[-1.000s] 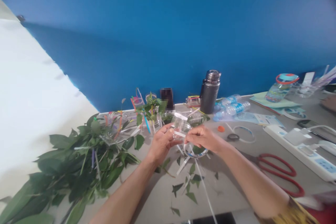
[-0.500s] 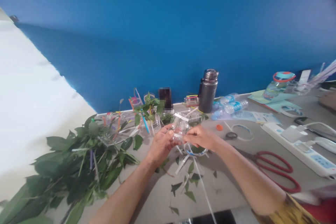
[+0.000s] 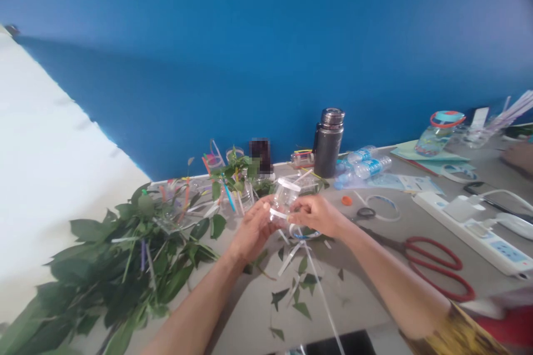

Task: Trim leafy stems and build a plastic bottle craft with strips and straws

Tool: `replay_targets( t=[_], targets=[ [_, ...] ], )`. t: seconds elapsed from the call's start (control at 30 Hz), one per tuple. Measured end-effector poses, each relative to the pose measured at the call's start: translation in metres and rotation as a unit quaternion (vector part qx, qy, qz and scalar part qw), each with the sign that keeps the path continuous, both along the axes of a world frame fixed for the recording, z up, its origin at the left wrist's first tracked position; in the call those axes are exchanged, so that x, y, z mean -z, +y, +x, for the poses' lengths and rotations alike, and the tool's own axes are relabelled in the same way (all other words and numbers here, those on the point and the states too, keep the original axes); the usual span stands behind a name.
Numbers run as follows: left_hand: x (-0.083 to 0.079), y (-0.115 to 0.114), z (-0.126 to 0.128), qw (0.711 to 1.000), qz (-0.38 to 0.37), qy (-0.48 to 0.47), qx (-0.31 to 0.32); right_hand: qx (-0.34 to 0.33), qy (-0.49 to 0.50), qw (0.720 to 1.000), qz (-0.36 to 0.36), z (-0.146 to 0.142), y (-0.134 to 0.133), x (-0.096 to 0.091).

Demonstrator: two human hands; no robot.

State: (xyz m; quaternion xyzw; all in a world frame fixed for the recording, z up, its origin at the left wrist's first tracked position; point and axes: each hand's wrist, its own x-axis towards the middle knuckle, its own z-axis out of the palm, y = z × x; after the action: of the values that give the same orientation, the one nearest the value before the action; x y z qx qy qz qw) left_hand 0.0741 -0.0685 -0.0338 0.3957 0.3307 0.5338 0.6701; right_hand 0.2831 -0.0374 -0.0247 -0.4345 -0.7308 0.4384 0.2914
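My left hand (image 3: 256, 227) is closed around the left side of a cut clear plastic bottle piece (image 3: 287, 195), held tilted above the table. White bands circle its top and its lower part. The fingers of my right hand (image 3: 318, 215) are pinched at the right end of the lower white strip (image 3: 278, 214), against the bottle piece. Just below the hands lies a roll of tape (image 3: 306, 233) with a blue-patterned inner ring. White strips and cut green leaves (image 3: 302, 309) are scattered nearer to me.
Leafy branches (image 3: 100, 260) cover the left of the table. A dark thermos (image 3: 328, 144) stands at the back, with plastic bottles (image 3: 372, 166) lying beside it. To the right are red-handled scissors (image 3: 445, 252), an orange cap (image 3: 346, 200) and a power strip (image 3: 470, 233).
The lower white strip now lies along the bottle piece as a clearer band. My right fingers have shifted slightly at its right end. My left hand keeps its hold.
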Motion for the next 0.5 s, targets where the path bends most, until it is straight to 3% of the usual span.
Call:
replay_targets(
  t=[0.27, 0.5],
  targets=[
    [0.003, -0.003, 0.003, 0.997, 0.053, 0.048, -0.039, 0.048, -0.066, 0.996, 0.047, -0.003, -0.005, -0.007],
    [0.0, 0.0, 0.002, 0.997, 0.03, 0.022, -0.07, 0.049, -0.055, 0.994, 0.076, -0.003, -0.008, -0.011]
  ],
)
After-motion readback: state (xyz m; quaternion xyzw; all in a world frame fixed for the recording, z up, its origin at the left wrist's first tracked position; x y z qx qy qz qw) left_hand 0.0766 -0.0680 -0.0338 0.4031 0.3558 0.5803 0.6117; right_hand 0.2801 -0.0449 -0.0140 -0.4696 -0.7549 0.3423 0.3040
